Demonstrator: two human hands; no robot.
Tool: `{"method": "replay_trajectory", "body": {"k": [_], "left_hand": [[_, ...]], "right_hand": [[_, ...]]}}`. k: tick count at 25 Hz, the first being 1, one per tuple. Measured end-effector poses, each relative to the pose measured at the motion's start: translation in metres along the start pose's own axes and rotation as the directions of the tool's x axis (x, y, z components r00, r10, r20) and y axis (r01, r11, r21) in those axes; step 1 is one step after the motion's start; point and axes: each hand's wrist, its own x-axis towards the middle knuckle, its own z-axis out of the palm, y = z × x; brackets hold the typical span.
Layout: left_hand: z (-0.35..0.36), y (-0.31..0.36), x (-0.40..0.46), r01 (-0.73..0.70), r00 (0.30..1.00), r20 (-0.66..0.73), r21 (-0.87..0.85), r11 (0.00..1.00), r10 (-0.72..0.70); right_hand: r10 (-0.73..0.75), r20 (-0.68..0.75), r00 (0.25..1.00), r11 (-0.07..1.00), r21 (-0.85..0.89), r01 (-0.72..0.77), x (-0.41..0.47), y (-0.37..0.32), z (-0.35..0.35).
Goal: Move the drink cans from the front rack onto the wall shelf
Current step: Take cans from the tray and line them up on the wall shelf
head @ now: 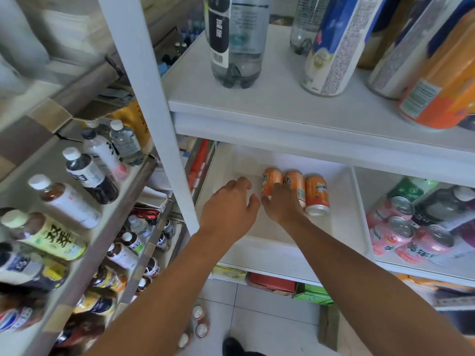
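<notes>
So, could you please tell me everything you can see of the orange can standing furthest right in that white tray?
The rightmost orange can looks like metal, with an orange printed label carrying white and green lettering and a silver rim at its near end. It stands in the white tray on the lower shelf, last in a row of three orange cans, close against its neighbour. The right hand is at the two cans beside it; whether it touches this one is unclear.
</notes>
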Motion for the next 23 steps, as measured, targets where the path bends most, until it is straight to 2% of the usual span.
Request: {"method": "replay_trajectory", "body": {"k": [3, 5, 11, 16, 19, 23], "left_hand": [[0.007, -0.005, 0.000, 0.012, 1.000, -0.008, -0.015, 1.000, -0.012], [0.009, -0.009, -0.001, 0.033, 0.999, -0.010, -0.028, 0.999, -0.033], [0.008, -0.014, -0.004, 0.065, 0.998, -0.012, -0.048, 0.997, -0.066], [0.007, -0.013, -0.004, 0.079, 0.997, -0.018, -0.069, 0.994, -0.081], [0.009, -0.012, -0.006, 0.096, 0.995, -0.012, -0.077, 0.992, -0.097], [0.004, -0.011, -0.008, 0.120, 0.992, -0.012, -0.079, 0.990, -0.122]], "right_hand": [[0.094, 0.007, 0.996, 0.995, 0.040, -0.094, 0.019, -0.007, 0.009], [0.123, 0.008, 0.992, 0.992, -0.015, -0.122, 0.028, -0.014, 0.011], [0.084, -0.004, 0.996, 0.977, -0.195, -0.083, 0.035, -0.024, 0.009], [0.166, 0.120, 0.979, 0.986, 0.003, -0.168, 0.037, -0.017, 0.015], [0.166, 0.129, 0.978, 0.976, 0.123, -0.182, 0.033, -0.011, 0.019], [0.122, 0.196, 0.973, 0.878, 0.436, -0.198, 0.015, 0.001, 0.003]]}}
